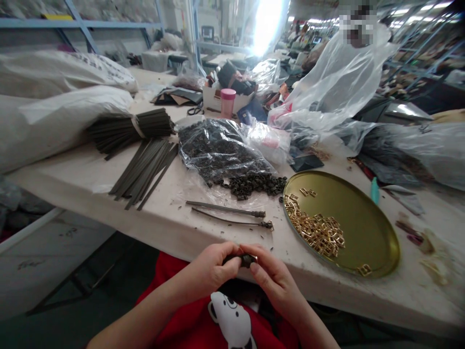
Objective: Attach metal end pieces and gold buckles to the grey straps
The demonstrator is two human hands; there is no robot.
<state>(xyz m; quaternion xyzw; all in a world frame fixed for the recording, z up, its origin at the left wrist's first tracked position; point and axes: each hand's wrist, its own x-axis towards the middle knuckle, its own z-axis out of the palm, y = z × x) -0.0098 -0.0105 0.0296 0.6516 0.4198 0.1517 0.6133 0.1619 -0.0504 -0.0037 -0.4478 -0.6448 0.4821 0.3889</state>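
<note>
In front of my lap, just off the table's near edge, both hands meet over a dark narrow strap (247, 260). My left hand (215, 265) pinches it between thumb and fingers. The fingers of my right hand (272, 276) close on its other end, where a small glint of gold shows; the rest is covered by my fingers. Two dark straps (225, 208) with small loops at their right ends lie on the table beyond my hands; the nearer one carries a gold buckle. To the right, a round gold tray (370, 218) holds a heap of gold buckles (323, 235).
Dark loops (250, 185) spill from a clear plastic bag (221, 148). Loose strips (143, 169) and a tied bundle (152, 122) lie left, beside white sacks (65, 111). Behind are a pink-lidded jar (227, 103), scissors (195, 109) and plastic wrapping (337, 87).
</note>
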